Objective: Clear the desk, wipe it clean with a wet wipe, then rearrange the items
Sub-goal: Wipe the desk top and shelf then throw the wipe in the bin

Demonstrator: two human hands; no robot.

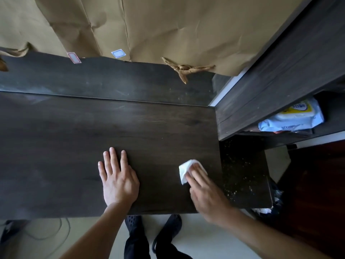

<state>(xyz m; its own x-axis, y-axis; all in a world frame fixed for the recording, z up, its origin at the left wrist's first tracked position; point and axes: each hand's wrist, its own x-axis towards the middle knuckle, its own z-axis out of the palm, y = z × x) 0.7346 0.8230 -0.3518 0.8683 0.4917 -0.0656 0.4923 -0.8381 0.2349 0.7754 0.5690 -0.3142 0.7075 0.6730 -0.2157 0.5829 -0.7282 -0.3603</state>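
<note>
A dark wooden desk (74, 137) fills the view, with nothing on its top but my hands. My left hand (117, 176) rests flat on the desk near the front edge, fingers straight and spread. Near the desk's front right corner, my right hand (207, 193) presses a white wet wipe (183, 170) onto the wood with straight fingers. The wipe sticks out past my fingertips to the left and beyond; the hand is blurred.
Brown paper (168, 25) covers the wall behind the desk. A dark shelf unit (280, 71) stands at the right, with a pack of wet wipes (293, 118) inside. A lower dark surface (244, 174) speckled with crumbs adjoins the desk's right edge. Cables (46, 232) lie on the floor.
</note>
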